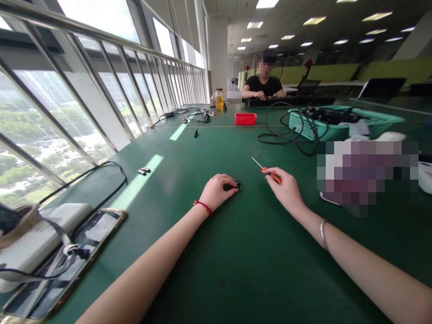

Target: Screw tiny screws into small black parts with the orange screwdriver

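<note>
My left hand (218, 191) rests on the green table (209, 270) with its fingers closed round a small black part (235, 185) that pokes out to the right. A red string circles that wrist. My right hand (285, 189) grips an orange-handled screwdriver (266, 170); its thin metal shaft points up and to the left, away from the black part. A silver bangle sits on my right wrist.
A phone (67, 261) and a white box with cables lie at the near left. Two small black parts (144, 171) sit left of my hands. Farther off are a red tray (245, 119), a teal basket (340, 123) with black cables, a yellow jar (219, 99), and a seated person (265, 83).
</note>
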`<action>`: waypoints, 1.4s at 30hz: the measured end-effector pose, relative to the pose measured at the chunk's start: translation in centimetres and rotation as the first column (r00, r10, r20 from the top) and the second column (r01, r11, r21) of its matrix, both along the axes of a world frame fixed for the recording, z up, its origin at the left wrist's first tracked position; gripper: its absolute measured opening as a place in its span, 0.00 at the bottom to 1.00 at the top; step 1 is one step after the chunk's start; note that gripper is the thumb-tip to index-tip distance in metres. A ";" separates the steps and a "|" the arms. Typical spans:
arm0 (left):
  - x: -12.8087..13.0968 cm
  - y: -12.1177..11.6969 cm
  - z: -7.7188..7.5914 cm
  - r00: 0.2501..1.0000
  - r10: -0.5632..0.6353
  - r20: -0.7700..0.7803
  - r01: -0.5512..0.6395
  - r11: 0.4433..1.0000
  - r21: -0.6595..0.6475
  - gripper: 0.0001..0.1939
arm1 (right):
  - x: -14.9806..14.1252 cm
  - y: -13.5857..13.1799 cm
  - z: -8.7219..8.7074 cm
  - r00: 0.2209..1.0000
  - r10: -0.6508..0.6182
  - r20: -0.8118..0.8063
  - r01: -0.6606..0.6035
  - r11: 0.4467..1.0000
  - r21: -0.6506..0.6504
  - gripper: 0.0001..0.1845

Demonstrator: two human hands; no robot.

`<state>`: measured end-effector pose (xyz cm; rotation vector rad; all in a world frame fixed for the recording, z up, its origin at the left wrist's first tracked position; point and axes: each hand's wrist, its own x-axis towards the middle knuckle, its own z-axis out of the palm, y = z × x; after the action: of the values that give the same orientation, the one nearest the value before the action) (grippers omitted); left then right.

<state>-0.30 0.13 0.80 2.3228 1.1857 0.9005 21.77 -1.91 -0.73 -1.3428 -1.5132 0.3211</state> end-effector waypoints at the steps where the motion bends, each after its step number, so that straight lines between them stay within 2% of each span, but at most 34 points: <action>1: -0.3 -0.1 0.1 1.000 0.022 0.014 -0.022 1.000 0.000 0.05 | 0.0 0.0 0.0 1.000 -0.002 0.009 0.002 1.000 -0.010 0.10; 4: -2.9 -0.4 0.9 0.991 0.127 0.041 -0.127 0.992 0.010 0.06 | 0.0 0.1 -0.3 0.999 -0.009 0.054 0.012 0.998 -0.062 0.13; 7: -7.9 -0.8 2.2 0.942 0.333 0.046 -0.335 0.941 0.051 0.06 | 0.0 0.2 -0.5 0.992 -0.006 0.128 0.021 0.993 -0.119 0.24; 9: -11.4 -1.0 2.9 0.843 0.535 0.047 -0.537 0.839 0.087 0.06 | 0.0 0.2 -0.5 0.987 0.009 0.159 0.013 0.990 -0.137 0.26; 11: -14.2 -1.2 3.4 0.703 0.710 0.025 -0.709 0.699 0.096 0.08 | 0.0 0.1 -0.4 0.983 0.021 0.180 0.006 0.989 -0.147 0.26; 13: -15.9 -1.2 3.4 0.610 0.791 -0.049 -0.787 0.611 0.086 0.12 | 0.0 0.1 -0.4 0.979 0.019 0.201 0.014 0.987 -0.157 0.25; 18: -16.6 -0.9 2.8 0.540 0.800 -0.261 -0.822 0.568 0.042 0.17 | 0.0 0.1 -0.5 0.977 0.008 0.212 0.019 0.992 -0.129 0.24; 20: -16.6 -0.8 2.8 0.528 0.809 -0.258 -0.837 0.547 0.001 0.18 | 0.0 0.1 -0.4 0.980 0.018 0.200 0.011 0.989 -0.146 0.24; 23: -16.8 -0.7 3.2 0.504 0.848 -0.165 -0.862 0.504 -0.045 0.18 | 0.0 0.1 -0.2 0.982 0.029 0.185 0.011 0.978 -0.211 0.24; 25: -17.1 -0.7 3.5 0.463 0.878 -0.123 -0.886 0.464 -0.028 0.18 | 0.0 0.0 -0.1 0.982 0.035 0.186 0.009 0.973 -0.232 0.24; 28: -17.7 -0.7 3.7 0.417 0.895 -0.158 -0.908 0.419 -0.018 0.18 | 0.0 0.0 0.1 0.980 0.040 0.195 0.010 0.969 -0.246 0.25; 34: -18.5 -0.4 3.2 0.484 0.854 -0.192 -0.875 0.477 -0.083 0.16 | 0.0 0.0 -0.1 0.980 0.043 0.196 0.005 0.971 -0.237 0.24; 42: -18.2 -0.3 3.1 0.491 0.848 -0.199 -0.871 0.483 -0.091 0.17 | -0.1 0.0 0.1 0.979 0.044 0.197 0.007 0.968 -0.250 0.24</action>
<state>-18.47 -0.15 3.93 1.5275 2.4869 0.8516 21.68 -1.88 -0.64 -1.5990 -1.6966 0.4084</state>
